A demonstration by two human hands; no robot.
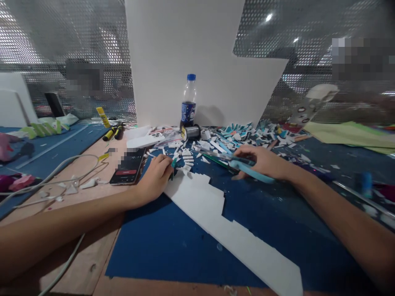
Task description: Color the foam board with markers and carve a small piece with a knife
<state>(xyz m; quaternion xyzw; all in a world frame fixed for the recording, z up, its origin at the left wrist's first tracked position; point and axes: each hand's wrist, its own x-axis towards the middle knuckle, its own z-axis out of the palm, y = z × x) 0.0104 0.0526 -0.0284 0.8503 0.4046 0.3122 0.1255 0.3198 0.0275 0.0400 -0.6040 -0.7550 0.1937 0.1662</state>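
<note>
Left hand (156,176): curled, pinching a green object (173,163), mostly hidden from me.
Right hand (263,161): gripping a blue-handled tool (254,172), tip blurred.
White strip (200,201): beside left hand, near end cropped.

The white board (212,218) lies flat and slantwise on the blue mat (148,246), long, stepped along its right edge, its wide near end passing the mat's border. The scissors (253,170), pale-blue-handled and blurred, are held above the mat, pointing left. A small green piece (173,163), mostly hidden, is by the board's far end.
</note>
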